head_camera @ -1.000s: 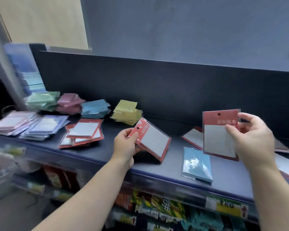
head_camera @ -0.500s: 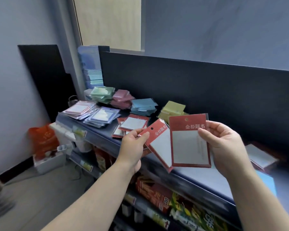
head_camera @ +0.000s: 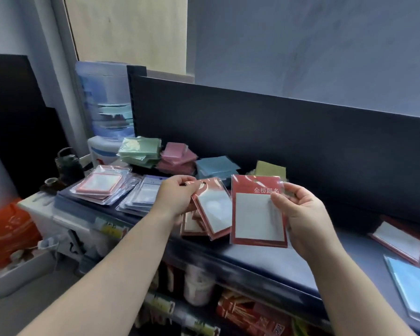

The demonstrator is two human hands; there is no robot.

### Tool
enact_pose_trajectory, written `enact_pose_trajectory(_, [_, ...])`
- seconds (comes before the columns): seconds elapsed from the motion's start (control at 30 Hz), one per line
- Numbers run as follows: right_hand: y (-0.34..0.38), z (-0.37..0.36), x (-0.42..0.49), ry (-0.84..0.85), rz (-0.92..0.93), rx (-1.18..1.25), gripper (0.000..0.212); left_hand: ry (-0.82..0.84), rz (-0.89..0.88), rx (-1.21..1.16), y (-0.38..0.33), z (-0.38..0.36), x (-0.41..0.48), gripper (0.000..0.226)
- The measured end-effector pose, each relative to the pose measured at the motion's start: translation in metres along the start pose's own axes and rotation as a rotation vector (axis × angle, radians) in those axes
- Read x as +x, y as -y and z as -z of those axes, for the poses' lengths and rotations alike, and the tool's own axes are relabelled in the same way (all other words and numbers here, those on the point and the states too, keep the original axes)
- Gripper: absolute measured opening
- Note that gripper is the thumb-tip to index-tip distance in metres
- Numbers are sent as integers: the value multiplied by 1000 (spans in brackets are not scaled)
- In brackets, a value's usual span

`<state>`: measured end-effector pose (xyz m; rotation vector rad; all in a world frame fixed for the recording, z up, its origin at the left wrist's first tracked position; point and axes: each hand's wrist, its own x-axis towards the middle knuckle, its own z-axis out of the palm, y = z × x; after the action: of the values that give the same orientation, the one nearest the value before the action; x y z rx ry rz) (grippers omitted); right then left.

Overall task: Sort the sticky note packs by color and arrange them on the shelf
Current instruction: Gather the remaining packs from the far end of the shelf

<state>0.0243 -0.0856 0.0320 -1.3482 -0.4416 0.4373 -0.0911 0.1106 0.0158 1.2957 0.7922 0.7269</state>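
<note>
Upright red pack (head_camera: 257, 215) between right fingers (head_camera: 275, 198)

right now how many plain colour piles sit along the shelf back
4: green pile leftmost, then pink pile, blue pile, and yellow pile, partly hidden behind the held red pack.

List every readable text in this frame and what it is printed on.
"金榜题名": header of the red pack in the right hand.
Second red pack, in the left hand: header blurred, unreadable.
Price tags on the shelf edge: too blurred to read.
Boxes underneath: too blurred to read.
</note>
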Motion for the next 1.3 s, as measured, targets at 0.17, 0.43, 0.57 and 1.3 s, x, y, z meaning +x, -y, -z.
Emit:
enact_pose_trajectory(0.17, [-15,-34,10,-87,-39,8,19,137,-41,142,4,10,33,39])
enact_pose_trajectory(0.43, [-30,-75,23,-116,-114,-168,32,211,-250,308,5,24,37,37])
enact_pose_trajectory(0.57, [-32,-72,19,-148,-93,-619,60,272,-375,414,1,22,25,29])
enact_pose_trajectory(1.3, [18,189,-105,-314,83,-1465,61,738,-829,952,34,-204,-133,46])
